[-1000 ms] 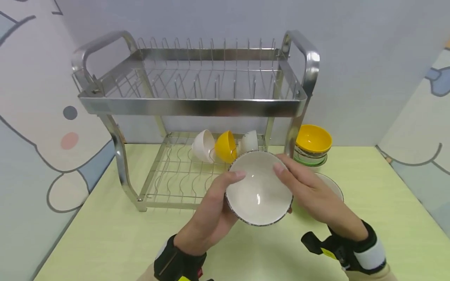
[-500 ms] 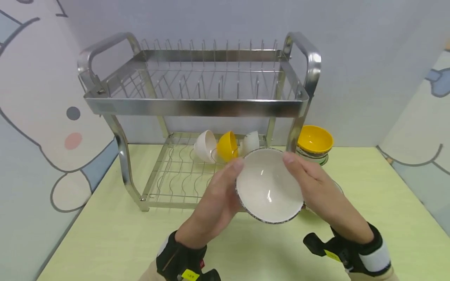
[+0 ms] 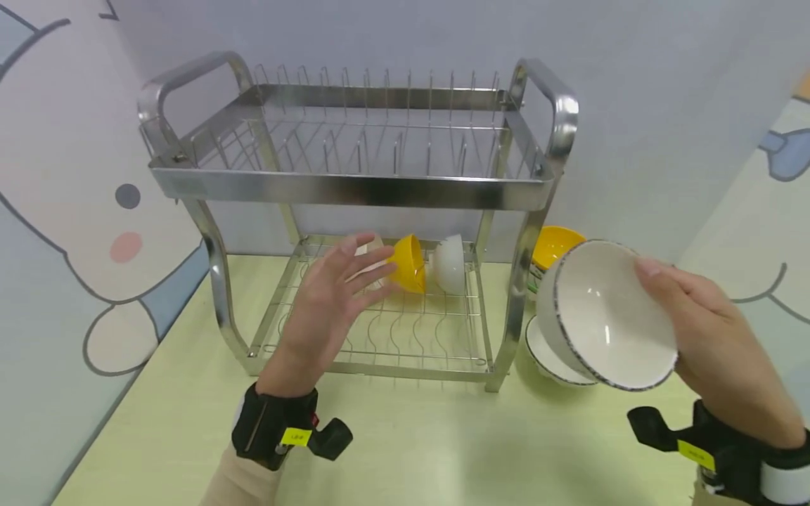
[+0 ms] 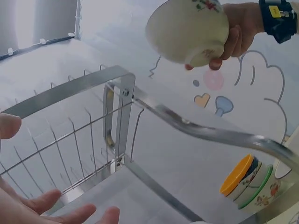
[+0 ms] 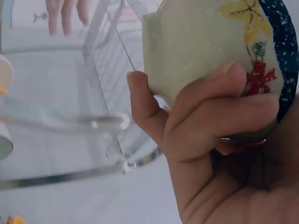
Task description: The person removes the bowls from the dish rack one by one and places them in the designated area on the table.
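A white bowl (image 3: 610, 316) with a dark speckled rim is gripped by my right hand (image 3: 715, 330), thumb on the inner wall near the rim. In the right wrist view my fingers curl round the outside of the bowl (image 5: 201, 51), which bears painted flowers and a dark blue band. My left hand (image 3: 332, 306) is empty, its fingers spread, in front of the lower shelf. Behind it stand a white bowl (image 3: 375, 246), partly hidden, a yellow bowl (image 3: 408, 263) and another white bowl (image 3: 449, 263), all tipped on their sides in the rack.
The two-tier metal dish rack (image 3: 354, 188) stands on a pale green table (image 3: 405, 436). Right of it is a stack of bowls topped by a yellow bowl (image 3: 553, 242). A white dish (image 3: 550, 358) with a dark rim lies in front of that stack, partly hidden by the held bowl.
My left hand has let go of the bowl and moved left. My right hand has carried the bowl to the right, over the dish and partly across the stack in view.
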Available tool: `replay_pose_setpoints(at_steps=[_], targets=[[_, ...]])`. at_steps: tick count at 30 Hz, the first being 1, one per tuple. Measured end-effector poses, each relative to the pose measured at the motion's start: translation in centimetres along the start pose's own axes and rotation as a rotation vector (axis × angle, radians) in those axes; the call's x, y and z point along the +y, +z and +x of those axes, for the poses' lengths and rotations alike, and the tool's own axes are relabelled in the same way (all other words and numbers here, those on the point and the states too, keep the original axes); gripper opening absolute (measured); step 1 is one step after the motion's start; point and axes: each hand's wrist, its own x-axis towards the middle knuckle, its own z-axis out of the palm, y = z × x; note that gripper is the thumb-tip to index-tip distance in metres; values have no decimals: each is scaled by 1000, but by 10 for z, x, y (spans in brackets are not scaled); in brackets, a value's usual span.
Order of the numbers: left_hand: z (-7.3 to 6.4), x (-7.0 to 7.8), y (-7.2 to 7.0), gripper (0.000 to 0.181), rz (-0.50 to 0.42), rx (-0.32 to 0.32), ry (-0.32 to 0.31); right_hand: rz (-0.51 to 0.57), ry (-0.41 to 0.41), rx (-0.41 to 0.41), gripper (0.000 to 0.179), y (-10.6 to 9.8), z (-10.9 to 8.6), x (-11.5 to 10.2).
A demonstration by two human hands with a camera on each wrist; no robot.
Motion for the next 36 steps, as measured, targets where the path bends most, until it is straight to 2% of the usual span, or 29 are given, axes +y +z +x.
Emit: replay_pose_setpoints(at_steps=[4,8,11,14,17,19,24,28,32,36], targets=[[6,-4,-16,46,54,41,10,14,7,53,38,-30,-6,10],[16,-12,-33,48,141,107,2,-118,94,78,38,-49,-6,18],[27,-20,-47,53,194,179,-37,-248,156,46,43,-53,-3,23],[39,-26,-59,62,225,234,-107,-381,176,5,47,-50,3,30],[53,-29,-70,73,278,274,-163,-468,201,-28,44,-50,11,39],[61,-30,-77,79,351,291,-191,-485,223,-52,41,-52,17,45],[76,-35,-95,82,626,345,-237,-478,274,-129,39,-61,32,66],[88,-46,-110,86,765,351,-273,-444,312,-188,39,-71,39,86],[97,-57,-125,94,805,337,-341,-414,352,-225,41,-75,45,105],[104,-67,-132,96,773,314,-412,-410,391,-204,42,-72,46,119]])
